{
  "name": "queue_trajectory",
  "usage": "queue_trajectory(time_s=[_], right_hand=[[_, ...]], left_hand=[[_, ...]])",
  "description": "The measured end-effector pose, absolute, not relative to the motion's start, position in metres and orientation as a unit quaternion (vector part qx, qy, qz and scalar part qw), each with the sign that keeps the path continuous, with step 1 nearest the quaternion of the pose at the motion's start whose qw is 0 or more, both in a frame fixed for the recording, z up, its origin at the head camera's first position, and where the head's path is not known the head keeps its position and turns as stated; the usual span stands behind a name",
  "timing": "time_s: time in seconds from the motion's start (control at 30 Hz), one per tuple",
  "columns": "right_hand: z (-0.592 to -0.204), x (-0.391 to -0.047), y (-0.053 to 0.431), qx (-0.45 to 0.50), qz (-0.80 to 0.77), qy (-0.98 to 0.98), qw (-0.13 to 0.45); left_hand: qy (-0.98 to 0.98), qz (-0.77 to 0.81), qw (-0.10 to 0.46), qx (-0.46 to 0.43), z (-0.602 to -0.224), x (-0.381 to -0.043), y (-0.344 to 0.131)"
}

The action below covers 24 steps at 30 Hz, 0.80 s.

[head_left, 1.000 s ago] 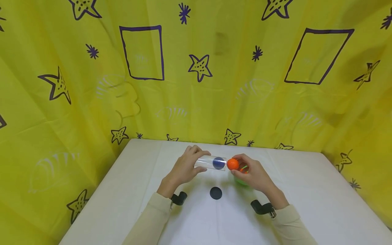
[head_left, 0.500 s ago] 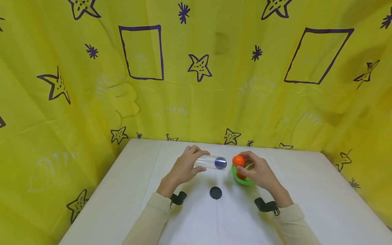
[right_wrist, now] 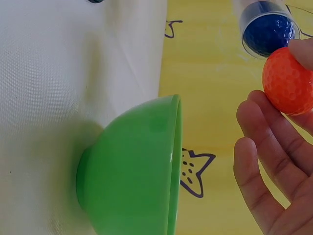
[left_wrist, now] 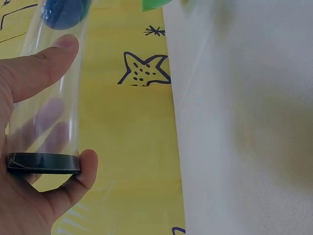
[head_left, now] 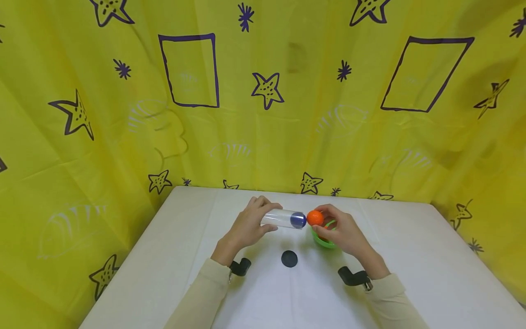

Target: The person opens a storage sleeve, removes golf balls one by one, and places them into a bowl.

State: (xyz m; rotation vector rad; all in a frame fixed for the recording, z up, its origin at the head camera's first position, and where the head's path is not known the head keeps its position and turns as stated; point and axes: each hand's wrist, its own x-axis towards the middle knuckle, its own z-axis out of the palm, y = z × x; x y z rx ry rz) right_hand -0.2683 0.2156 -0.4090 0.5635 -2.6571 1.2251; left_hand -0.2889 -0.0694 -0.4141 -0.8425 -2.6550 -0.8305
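My left hand (head_left: 249, 222) grips a clear plastic tube (head_left: 276, 218), which lies nearly level in the head view with its mouth to the right. A black cap (left_wrist: 44, 163) closes the tube's other end. A dark blue dimpled golf ball (right_wrist: 266, 35) sits inside at the mouth. My right hand (head_left: 343, 230) pinches an orange golf ball (right_wrist: 288, 83) between thumb and fingers, right at the tube's mouth. Whether the two balls touch I cannot tell. Beneath the right hand stands a green bowl (right_wrist: 132, 171), with something orange partly seen in it.
A black round disc (head_left: 289, 259) lies on the white table (head_left: 263, 292) in front of the hands. A yellow curtain (head_left: 230, 128) with dark drawn stars and frames hangs behind and around the table.
The blue golf ball has slid right to the tube's mouth. My right hand drew the orange golf ball away rightward, then brought it back left. My left hand stays nearly still.
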Motion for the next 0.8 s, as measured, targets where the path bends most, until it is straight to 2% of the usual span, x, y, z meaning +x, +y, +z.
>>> queue_trajectory(time_s=[0.37,0.8], right_hand=[[-0.407,-0.267,0.217,0.196,0.406,-0.888,0.095],[-0.407,-0.272,0.236,0.152,0.391,-0.901,0.106]], left_hand=[[-0.905,-0.291,0.118,-0.288,-0.415,-0.29,-0.07],[-0.901,-0.303,0.113,-0.291,-0.415,-0.291,-0.072]])
